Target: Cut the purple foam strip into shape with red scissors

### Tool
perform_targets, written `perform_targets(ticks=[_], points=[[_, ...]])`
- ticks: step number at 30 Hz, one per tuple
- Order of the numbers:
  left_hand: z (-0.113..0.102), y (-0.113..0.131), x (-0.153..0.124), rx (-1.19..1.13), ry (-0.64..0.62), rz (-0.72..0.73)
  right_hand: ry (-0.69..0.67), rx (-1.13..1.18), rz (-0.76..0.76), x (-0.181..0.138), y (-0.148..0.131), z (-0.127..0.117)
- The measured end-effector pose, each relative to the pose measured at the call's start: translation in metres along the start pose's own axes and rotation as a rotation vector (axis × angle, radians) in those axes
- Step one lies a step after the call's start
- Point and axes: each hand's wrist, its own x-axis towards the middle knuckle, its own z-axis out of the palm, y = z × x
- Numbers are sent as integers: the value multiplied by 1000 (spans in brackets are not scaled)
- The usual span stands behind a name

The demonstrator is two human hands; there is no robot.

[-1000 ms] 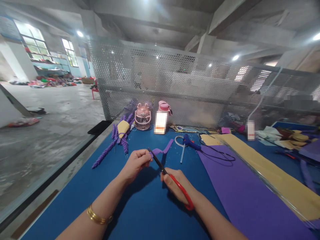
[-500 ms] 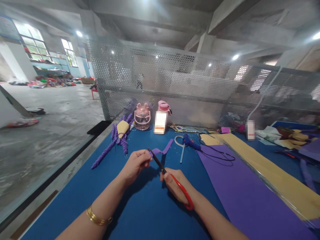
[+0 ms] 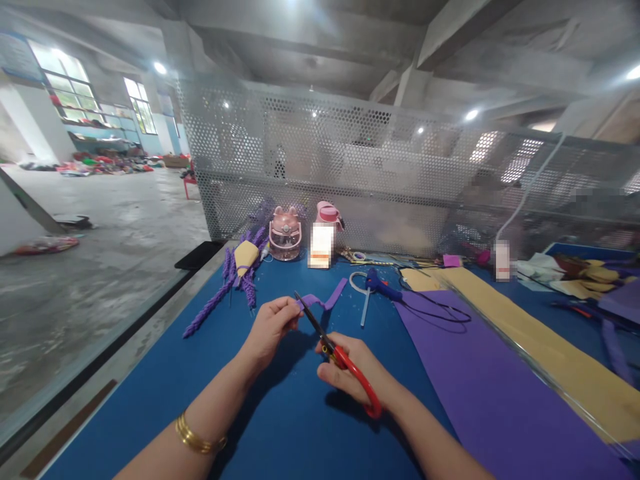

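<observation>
My left hand [image 3: 270, 327] pinches one end of a narrow purple paper strip [image 3: 327, 299], which curls away to the right above the blue table [image 3: 280, 427]. My right hand [image 3: 350, 370] grips red-handled scissors [image 3: 340, 357]; their dark blades point up and left and meet the strip right beside my left fingertips. A gold bangle [image 3: 200, 437] sits on my left wrist.
A large purple sheet [image 3: 480, 380] and a tan sheet [image 3: 550, 353] lie to the right. A blue glue gun [image 3: 380, 285] with its cord lies behind the strip. Purple paper flower stems [image 3: 225, 287], two pink bottles [image 3: 285, 233] and a perforated metal screen [image 3: 400, 180] stand at the back.
My right hand has shifted slightly left and up with the scissors, and the blades have closed in on the strip. My left hand has stayed put.
</observation>
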Motion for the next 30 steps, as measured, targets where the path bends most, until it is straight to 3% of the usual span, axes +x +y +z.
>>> perform_targets(ticks=[6,12,19,30], points=[[-12,3,7,26,237,121,17,-33,31,-1,-1,0],[-8,9,3,267,236,139,42,-91,1,-1,5,0],[-10,6,3,384,274,226,122,-302,-34,-1,4,-1],[-4,4,-1,471,160,253,166,-434,-50,-3,-2,2]])
